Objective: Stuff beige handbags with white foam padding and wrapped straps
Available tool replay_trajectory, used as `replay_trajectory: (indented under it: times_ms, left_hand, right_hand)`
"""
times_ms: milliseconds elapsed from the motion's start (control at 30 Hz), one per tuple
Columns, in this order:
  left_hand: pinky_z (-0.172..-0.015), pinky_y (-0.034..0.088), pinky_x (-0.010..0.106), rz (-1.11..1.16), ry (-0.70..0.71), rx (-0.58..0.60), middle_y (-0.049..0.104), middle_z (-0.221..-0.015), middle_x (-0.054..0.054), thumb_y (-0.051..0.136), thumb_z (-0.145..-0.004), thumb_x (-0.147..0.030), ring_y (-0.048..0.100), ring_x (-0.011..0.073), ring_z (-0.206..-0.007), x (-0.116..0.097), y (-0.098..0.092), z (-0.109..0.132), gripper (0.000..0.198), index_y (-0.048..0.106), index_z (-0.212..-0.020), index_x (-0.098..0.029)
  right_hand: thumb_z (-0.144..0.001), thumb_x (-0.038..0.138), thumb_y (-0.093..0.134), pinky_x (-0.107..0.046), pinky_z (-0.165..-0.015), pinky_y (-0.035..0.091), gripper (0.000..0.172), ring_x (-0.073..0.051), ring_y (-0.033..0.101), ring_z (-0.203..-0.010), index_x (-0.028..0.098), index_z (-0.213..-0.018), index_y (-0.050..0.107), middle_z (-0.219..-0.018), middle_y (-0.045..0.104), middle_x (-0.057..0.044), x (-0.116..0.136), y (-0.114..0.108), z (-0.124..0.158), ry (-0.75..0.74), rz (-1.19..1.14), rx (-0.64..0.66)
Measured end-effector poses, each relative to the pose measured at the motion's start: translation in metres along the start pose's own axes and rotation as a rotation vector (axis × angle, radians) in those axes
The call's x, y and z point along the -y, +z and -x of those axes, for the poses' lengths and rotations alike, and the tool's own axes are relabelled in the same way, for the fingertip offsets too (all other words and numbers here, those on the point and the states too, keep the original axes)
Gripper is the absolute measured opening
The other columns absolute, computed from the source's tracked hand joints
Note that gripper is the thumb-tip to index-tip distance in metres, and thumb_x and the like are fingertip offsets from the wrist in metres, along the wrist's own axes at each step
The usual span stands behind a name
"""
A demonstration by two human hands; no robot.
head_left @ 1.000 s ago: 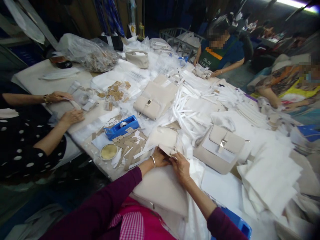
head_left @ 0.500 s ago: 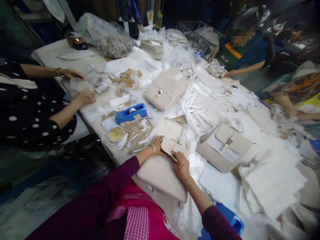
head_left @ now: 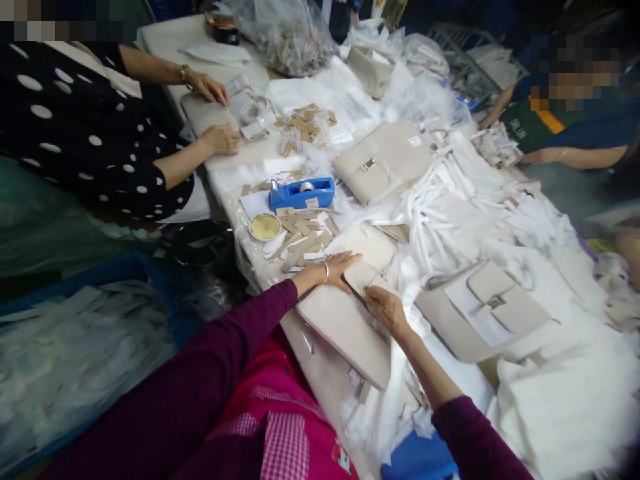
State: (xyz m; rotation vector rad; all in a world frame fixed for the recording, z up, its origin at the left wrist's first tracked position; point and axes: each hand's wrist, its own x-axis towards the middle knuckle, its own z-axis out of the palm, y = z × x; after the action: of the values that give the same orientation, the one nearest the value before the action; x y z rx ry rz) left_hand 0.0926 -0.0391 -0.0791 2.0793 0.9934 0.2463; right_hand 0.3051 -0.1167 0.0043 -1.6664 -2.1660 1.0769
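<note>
A cream handbag (head_left: 345, 330) lies at the table's near edge in front of me. My left hand (head_left: 339, 269) rests flat with stretched fingers on the bag's flap (head_left: 361, 275). My right hand (head_left: 386, 308) pinches the small metal clasp at the flap's lower edge, fingers closed. Both of my sleeves are dark purple, and a bangle circles my left wrist.
A blue tape dispenser (head_left: 295, 193), a round tin (head_left: 265, 227) and tan paper strips (head_left: 300, 237) lie left of the bag. Two more cream bags (head_left: 383, 160) (head_left: 487, 313) sit among white wrapping. A person in polka dots (head_left: 90, 127) works at left, another at far right.
The view has swung left and down. My left hand has spread flat over the flap, and my right hand stays pinched at the clasp. The bag has shifted slightly toward me.
</note>
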Motion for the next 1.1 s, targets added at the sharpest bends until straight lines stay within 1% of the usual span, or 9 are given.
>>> replay_trajectory:
  times_ms: [133,233,367,500,633,800,967,1100]
  left_hand:
    - [-0.113,0.013,0.051,0.042,0.022,0.052,0.001,-0.156,0.019,0.075,-0.057,-0.062,0.006,0.0379,-0.143,0.004,0.000,0.002,0.117,0.013,-0.148,-0.024]
    - [-0.113,0.013,0.049,0.065,0.021,0.067,-0.001,-0.157,0.018,0.076,-0.055,-0.061,0.005,0.0375,-0.143,0.003,-0.002,0.003,0.116,0.017,-0.147,-0.022]
    - [-0.113,0.012,0.050,0.066,0.015,0.065,0.000,-0.157,0.017,0.075,-0.055,-0.062,0.005,0.0365,-0.143,-0.001,-0.004,0.006,0.116,0.017,-0.147,-0.022]
    - [-0.114,0.011,0.050,0.067,0.017,0.051,0.002,-0.157,0.017,0.075,-0.055,-0.063,0.006,0.0366,-0.143,-0.003,-0.004,0.008,0.119,0.013,-0.148,-0.022]
    - [-0.115,0.009,0.047,0.075,0.025,0.038,0.003,-0.156,0.019,0.076,-0.054,-0.061,0.006,0.0367,-0.143,-0.003,-0.002,0.008,0.122,0.013,-0.148,-0.017]
    - [-0.115,0.008,0.047,0.055,0.030,0.028,0.001,-0.157,0.019,0.076,-0.053,-0.060,0.005,0.0362,-0.143,0.000,0.003,0.005,0.121,0.015,-0.148,-0.017]
    - [-0.115,0.007,0.048,0.034,0.034,0.026,0.004,-0.156,0.020,0.077,-0.055,-0.057,0.006,0.0354,-0.143,-0.001,0.003,0.006,0.118,0.015,-0.148,-0.016]
    - [-0.114,0.009,0.049,0.027,0.031,0.020,0.005,-0.156,0.021,0.078,-0.056,-0.053,0.007,0.0351,-0.143,-0.004,0.002,0.008,0.116,0.017,-0.147,-0.016]
  right_hand:
    - [-0.081,0.043,0.046,-0.029,-0.066,0.044,0.028,-0.017,0.054,-0.066,0.019,-0.071,0.057,-0.066,0.057,-0.001,-0.011,-0.010,-0.011,0.051,-0.137,0.134]
    - [-0.078,0.046,0.049,-0.029,-0.065,0.047,0.030,-0.017,0.057,-0.065,0.018,-0.076,0.059,-0.065,0.059,-0.002,-0.012,-0.018,-0.016,0.101,-0.230,0.211]
    - [-0.073,0.049,0.055,-0.031,-0.066,0.048,0.031,-0.017,0.058,-0.064,0.018,-0.074,0.059,-0.063,0.059,-0.002,-0.007,-0.022,-0.019,0.150,-0.280,0.230]
    - [-0.074,0.047,0.054,-0.030,-0.068,0.047,0.028,-0.017,0.057,-0.066,0.019,-0.072,0.057,-0.065,0.058,-0.002,-0.004,-0.017,-0.018,0.154,-0.284,0.220]
    - [-0.076,0.046,0.051,-0.028,-0.065,0.045,0.026,-0.016,0.054,-0.064,0.020,-0.073,0.055,-0.064,0.055,0.000,-0.007,-0.009,-0.019,0.141,-0.248,0.181]
    - [-0.078,0.043,0.049,-0.026,-0.063,0.043,0.024,-0.014,0.050,-0.062,0.020,-0.070,0.051,-0.063,0.053,0.001,-0.009,-0.001,-0.021,0.101,-0.150,0.177]
    - [-0.079,0.036,0.046,-0.025,-0.061,0.039,0.019,-0.014,0.048,-0.060,0.020,-0.074,0.054,-0.061,0.052,0.002,-0.005,0.000,-0.022,0.054,0.020,0.200]
    - [-0.079,0.030,0.043,-0.024,-0.062,0.036,0.016,-0.014,0.048,-0.061,0.020,-0.070,0.051,-0.061,0.052,0.002,-0.001,0.003,-0.023,-0.013,0.175,0.221]
